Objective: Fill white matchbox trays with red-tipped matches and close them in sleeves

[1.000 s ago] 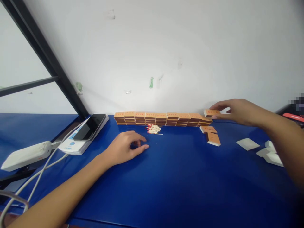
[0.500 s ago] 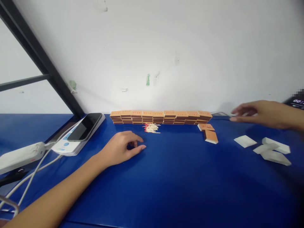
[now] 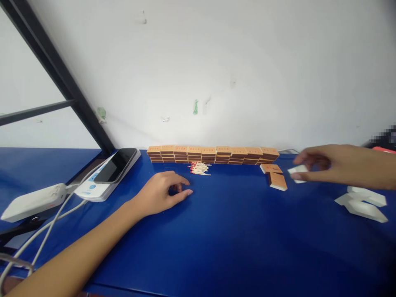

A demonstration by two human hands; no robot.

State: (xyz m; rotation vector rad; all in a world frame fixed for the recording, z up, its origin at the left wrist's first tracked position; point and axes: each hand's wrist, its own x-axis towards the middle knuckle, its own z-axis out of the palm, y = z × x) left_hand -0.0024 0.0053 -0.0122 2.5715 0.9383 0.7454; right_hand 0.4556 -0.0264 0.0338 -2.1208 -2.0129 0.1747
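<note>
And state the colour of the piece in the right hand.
The piece in the right hand is white, best seen in the head view.

Orange matchboxes [image 3: 215,155], white slip [image 3: 299,169], blue tabletop [image 3: 229,239]

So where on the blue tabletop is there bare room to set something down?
Widest: the near-centre tabletop, between the left hand and the white pieces, nearer than the two loose matchboxes. Crowded: the back, with the stacked matchboxes and matches; the left, with the phone; and around the right hand.
</note>
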